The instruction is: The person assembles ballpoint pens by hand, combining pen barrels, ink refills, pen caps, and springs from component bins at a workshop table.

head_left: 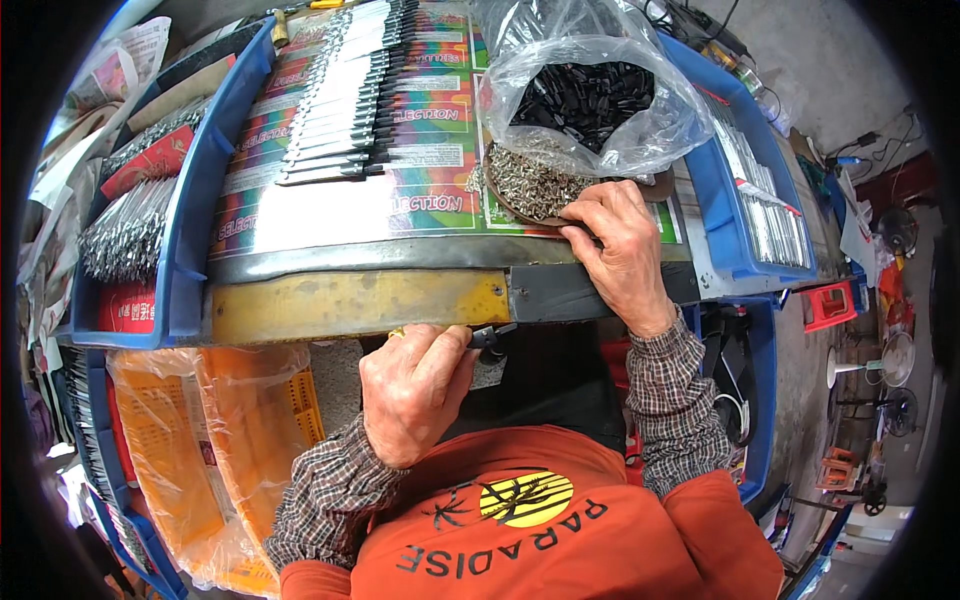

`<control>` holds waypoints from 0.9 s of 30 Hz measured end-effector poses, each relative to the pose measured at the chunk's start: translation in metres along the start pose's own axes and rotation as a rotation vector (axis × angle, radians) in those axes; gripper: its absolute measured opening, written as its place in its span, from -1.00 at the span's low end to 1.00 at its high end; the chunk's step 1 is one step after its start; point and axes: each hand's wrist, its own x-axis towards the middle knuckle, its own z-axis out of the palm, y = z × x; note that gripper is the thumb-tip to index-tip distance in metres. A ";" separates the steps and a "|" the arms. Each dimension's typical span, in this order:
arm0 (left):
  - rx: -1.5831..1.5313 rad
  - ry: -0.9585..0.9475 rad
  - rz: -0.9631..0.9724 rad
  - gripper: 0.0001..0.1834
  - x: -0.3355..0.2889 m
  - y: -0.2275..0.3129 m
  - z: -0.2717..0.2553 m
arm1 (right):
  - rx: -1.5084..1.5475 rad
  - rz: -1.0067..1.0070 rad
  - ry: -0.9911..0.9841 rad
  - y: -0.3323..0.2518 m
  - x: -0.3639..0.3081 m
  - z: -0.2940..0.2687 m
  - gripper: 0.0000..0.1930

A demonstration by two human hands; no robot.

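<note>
My left hand (pixel 415 388) is closed by the table's front edge, with a small black plastic part (pixel 491 334) sticking out between thumb and fingertips. My right hand (pixel 620 240) reaches to the near right rim of a shallow brown tray heaped with small shiny metal pins or rivets (pixel 535 185). Its thumb and forefinger are drawn together there; whatever they pinch cannot be made out. Behind the tray, a clear plastic bag (pixel 680 110) gapes around a pile of black plastic parts (pixel 585 100). A long row of slim silver pieces with black ends (pixel 345 110) lies to the left.
A blue bin (pixel 190 220) of thin metal pieces stands at the left, and another blue bin (pixel 715 180) holds long silver strips at the right. Below the table on the left are orange crates (pixel 165 430) under clear plastic. A yellow strip (pixel 360 305) edges the tabletop.
</note>
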 end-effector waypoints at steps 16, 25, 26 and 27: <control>-0.053 -0.017 -0.029 -0.78 0.005 0.005 -0.003 | 0.278 0.095 -0.081 0.011 0.008 -0.006 -0.91; -0.177 -0.114 -0.159 -0.79 0.002 0.009 -0.005 | 0.495 -0.001 -0.016 -0.046 -0.022 -0.007 -0.87; -0.186 -0.117 -0.164 -0.79 0.003 0.009 -0.005 | 0.518 -0.014 -0.027 -0.053 -0.026 -0.007 -0.86; -0.185 -0.120 -0.164 -0.79 0.003 0.010 -0.005 | 0.542 -0.028 -0.038 -0.059 -0.029 -0.006 -0.85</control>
